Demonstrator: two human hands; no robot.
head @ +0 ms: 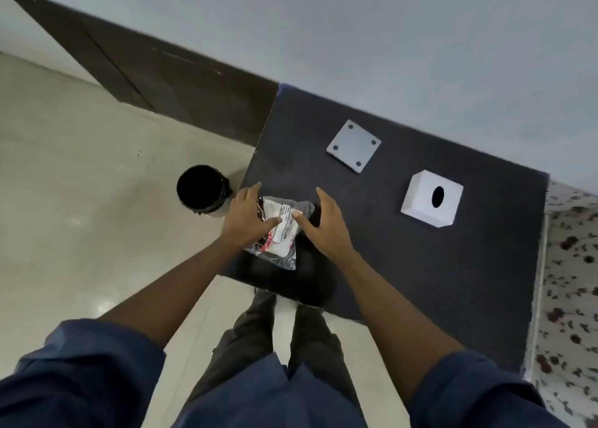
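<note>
A clear plastic bag [281,233] with a white label and small parts inside lies near the front left corner of the dark table [420,249]. My left hand [247,215] rests on the bag's left side, thumb stretched across the label. My right hand [323,224] sits on the bag's right side, thumb touching the label and fingers straight, pointing away from me. Farther back on the table lie a flat grey square plate [353,145] with a hole at each corner and a white block [432,198] with an oval hole in its top.
A black round bin [203,188] stands on the pale tiled floor just left of the table. A wall runs behind the table, with a dark wooden panel [155,68] at back left. A speckled surface [569,282] borders the table's right edge.
</note>
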